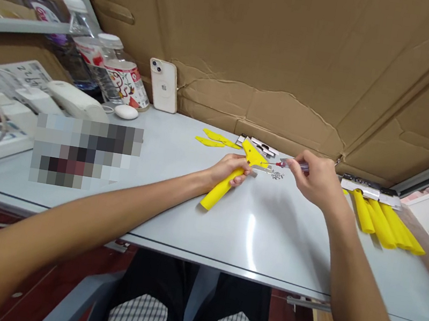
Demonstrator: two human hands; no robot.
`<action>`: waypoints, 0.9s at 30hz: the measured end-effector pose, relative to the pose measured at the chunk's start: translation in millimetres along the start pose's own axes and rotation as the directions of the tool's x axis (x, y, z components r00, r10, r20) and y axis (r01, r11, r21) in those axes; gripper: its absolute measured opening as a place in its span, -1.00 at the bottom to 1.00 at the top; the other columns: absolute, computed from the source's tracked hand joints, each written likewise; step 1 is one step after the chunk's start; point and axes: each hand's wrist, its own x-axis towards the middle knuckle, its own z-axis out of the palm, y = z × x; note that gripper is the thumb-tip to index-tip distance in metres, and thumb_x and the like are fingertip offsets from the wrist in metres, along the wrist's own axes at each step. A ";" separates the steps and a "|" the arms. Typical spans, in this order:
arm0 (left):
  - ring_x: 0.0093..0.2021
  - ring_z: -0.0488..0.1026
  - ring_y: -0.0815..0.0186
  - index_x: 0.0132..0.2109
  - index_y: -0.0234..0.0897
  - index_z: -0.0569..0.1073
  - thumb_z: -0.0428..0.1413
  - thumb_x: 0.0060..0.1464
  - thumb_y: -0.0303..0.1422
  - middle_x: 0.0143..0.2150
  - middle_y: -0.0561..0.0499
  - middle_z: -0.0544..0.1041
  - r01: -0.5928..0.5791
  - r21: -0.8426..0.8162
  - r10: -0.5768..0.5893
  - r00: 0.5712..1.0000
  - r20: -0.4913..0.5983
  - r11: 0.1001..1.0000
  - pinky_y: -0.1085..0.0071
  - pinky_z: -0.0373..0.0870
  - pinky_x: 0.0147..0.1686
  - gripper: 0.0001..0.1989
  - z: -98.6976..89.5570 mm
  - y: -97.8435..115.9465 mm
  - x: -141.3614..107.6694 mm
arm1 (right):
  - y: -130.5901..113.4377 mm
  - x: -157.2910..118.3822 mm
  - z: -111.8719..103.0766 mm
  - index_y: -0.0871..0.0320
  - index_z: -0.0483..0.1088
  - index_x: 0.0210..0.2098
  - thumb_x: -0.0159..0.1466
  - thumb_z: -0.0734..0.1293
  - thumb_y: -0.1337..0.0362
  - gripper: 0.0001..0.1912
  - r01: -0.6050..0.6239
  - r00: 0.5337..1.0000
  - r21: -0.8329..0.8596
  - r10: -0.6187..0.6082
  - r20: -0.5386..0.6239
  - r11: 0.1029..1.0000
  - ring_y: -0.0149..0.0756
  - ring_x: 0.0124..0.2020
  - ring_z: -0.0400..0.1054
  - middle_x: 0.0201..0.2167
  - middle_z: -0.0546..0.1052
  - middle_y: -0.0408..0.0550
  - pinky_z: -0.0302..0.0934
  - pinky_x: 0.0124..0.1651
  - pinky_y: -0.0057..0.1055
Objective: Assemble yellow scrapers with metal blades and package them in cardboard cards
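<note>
Head view: left hand [228,168] grips yellow tool [254,157], long handle [219,193] slanting toward lower left; right hand [314,179] holds screwdriver [280,164].

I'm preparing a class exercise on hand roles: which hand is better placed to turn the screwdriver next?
Probably the right hand: it holds the screwdriver, whose tip is at the yellow tool. The left hand grips that tool's handle, so seems better for steadying.

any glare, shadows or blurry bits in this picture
Head view: white glare streak on the glossy pale-grey tabletop, soft shadow below the bare right hand. Head view, left: coarse pixelation hides what lies there. Head view, centre: the yellow T-shaped tool in the bare left hand looks fairly clear.
</note>
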 end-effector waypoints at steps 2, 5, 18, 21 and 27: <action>-0.74 0.12 0.49 -0.40 -0.24 0.37 0.22 -0.05 -0.38 -0.64 0.10 0.32 0.006 -0.003 -0.006 1.000 -0.006 1.000 0.52 0.03 -0.74 -0.86 -0.1 -0.1 -0.1 | -2.6 -1.0 -1.8 0.02 0.33 -0.23 0.41 0.38 0.04 -0.77 0.000 0.999 0.007 0.000 0.038 1.000 -0.20 -0.51 0.31 -0.50 0.50 -0.13 0.09 -0.34 -0.27; -0.73 0.13 0.48 -0.39 -0.24 0.37 0.21 -0.03 -0.39 -0.64 0.10 0.33 0.005 -0.011 -0.006 1.000 -0.009 1.000 0.52 0.04 -0.74 -0.87 -0.5 -0.5 -0.3 | -5.3 -2.5 -4.0 0.01 0.30 -0.13 0.32 0.41 0.18 -0.78 0.030 0.997 0.054 -0.033 0.064 0.998 -0.22 -0.49 0.31 -0.39 0.55 -0.14 0.10 -0.34 -0.29; -0.76 0.09 0.49 -0.42 -0.24 0.38 0.23 -0.03 -0.35 -0.68 0.10 0.29 0.018 0.015 -0.018 0.999 -0.031 1.000 0.53 0.04 -0.74 -0.85 2.1 3.9 -3.7 | -6.5 -2.7 -4.4 0.04 0.43 -0.12 0.40 0.37 0.12 -0.85 -0.005 0.995 0.056 -0.001 0.104 0.998 -0.20 -0.45 0.40 -0.44 0.58 -0.12 0.12 -0.30 -0.31; -0.75 0.10 0.49 -0.42 -0.24 0.38 0.23 -0.05 -0.37 -0.68 0.10 0.30 0.017 0.023 -0.016 0.999 -0.033 1.000 0.54 0.05 -0.74 -0.85 3.9 6.0 -5.9 | -6.9 -3.1 -3.8 0.03 0.37 -0.06 0.41 0.35 0.18 -0.85 0.013 0.993 0.140 -0.029 0.112 0.990 -0.20 -0.42 0.42 -0.35 0.63 -0.09 0.16 -0.29 -0.31; -0.76 0.12 0.47 -0.44 -0.25 0.40 0.24 -0.07 -0.40 -0.69 0.09 0.29 0.004 0.072 -0.001 0.999 -0.040 0.997 0.53 0.06 -0.76 -0.86 9.0 9.7 -10.0 | -0.8 0.7 0.7 0.04 0.37 -0.28 0.46 0.36 0.05 -0.75 -0.052 0.998 0.043 0.050 0.049 0.998 -0.20 -0.45 0.36 -0.48 0.54 -0.08 0.09 -0.30 -0.29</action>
